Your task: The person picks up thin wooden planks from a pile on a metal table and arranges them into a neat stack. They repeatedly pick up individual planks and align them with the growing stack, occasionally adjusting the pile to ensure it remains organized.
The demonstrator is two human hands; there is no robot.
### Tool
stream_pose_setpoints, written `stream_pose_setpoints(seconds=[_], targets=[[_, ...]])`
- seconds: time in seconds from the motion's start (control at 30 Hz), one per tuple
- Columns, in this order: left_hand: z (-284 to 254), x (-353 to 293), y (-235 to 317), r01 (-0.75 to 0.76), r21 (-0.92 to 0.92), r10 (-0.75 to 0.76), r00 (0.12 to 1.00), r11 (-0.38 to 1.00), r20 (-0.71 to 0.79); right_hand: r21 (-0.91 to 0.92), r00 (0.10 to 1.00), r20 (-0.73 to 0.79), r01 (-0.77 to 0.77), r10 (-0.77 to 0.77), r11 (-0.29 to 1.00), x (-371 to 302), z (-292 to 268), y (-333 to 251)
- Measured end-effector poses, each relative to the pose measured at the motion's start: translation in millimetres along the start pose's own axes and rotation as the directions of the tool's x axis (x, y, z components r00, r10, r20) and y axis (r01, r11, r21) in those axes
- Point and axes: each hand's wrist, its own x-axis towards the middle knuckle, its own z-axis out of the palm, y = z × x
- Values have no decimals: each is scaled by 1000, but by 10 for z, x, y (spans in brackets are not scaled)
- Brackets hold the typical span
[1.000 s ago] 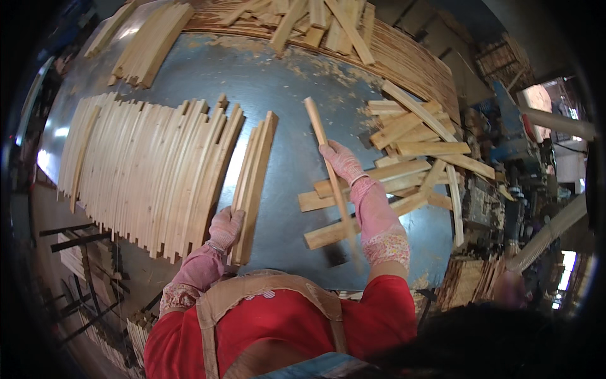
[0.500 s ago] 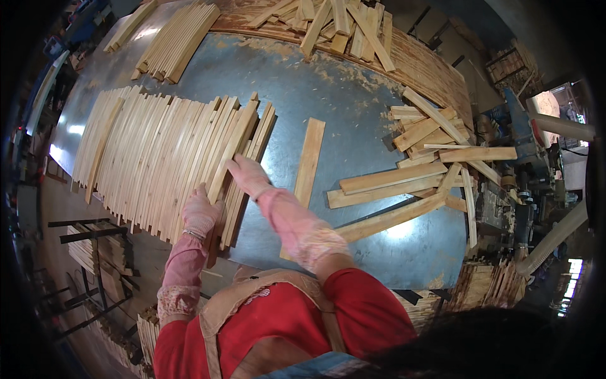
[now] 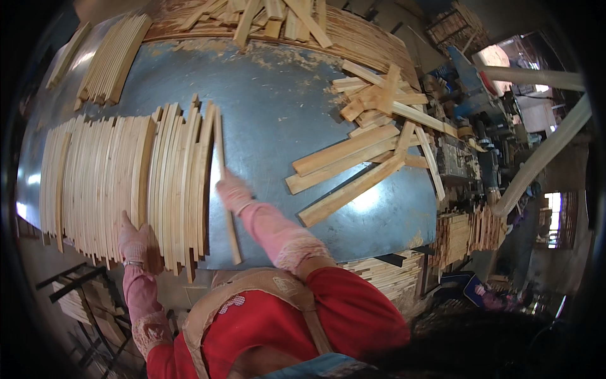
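Note:
A broad row of narrow wooden slats (image 3: 95, 189) lies side by side on the blue-grey metal table (image 3: 271, 95). My left hand (image 3: 136, 245), in a pale pink glove, is at the row's near edge, with thumb and fingers around the near end of a raised wooden slat (image 3: 144, 174). To the right, my right hand (image 3: 235, 192), slightly blurred, is closed on a single wooden slat (image 3: 231, 224) turned on its narrow edge. A small gap separates that slat from the row's right side. Another raised slat (image 3: 62, 183) lies across the row's left part.
Loose boards (image 3: 347, 151) lie crossed in a heap on the right. More wood pieces (image 3: 278, 19) are piled on a plywood sheet (image 3: 353, 47) at the back. A slat bundle (image 3: 113, 60) sits far left. Machinery with a pale hose (image 3: 543, 148) stands beyond the right edge.
My left hand has moved left along the row with the raised slat. My right hand has taken the lone flat slat, turned it on edge and brought it toward the row. The view has shifted right.

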Motion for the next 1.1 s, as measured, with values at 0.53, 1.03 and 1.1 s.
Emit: stream_pose_setpoints(seconds=[0.53, 1.03, 1.1], targets=[[1181, -1747, 4143, -946, -142, 949, 305, 292, -77, 686, 391, -677, 28, 624, 727, -767, -2168, 3216], [1079, -1358, 3522, -177, -836, 829, 340, 519, 443, 785, 684, -613, 470, 395, 404, -626, -1873, 3098], [1002, -1387, 3048, 25, -893, 815, 398, 449, 421, 757, 717, -609, 398, 340, 518, -540, -1616, 2755]])
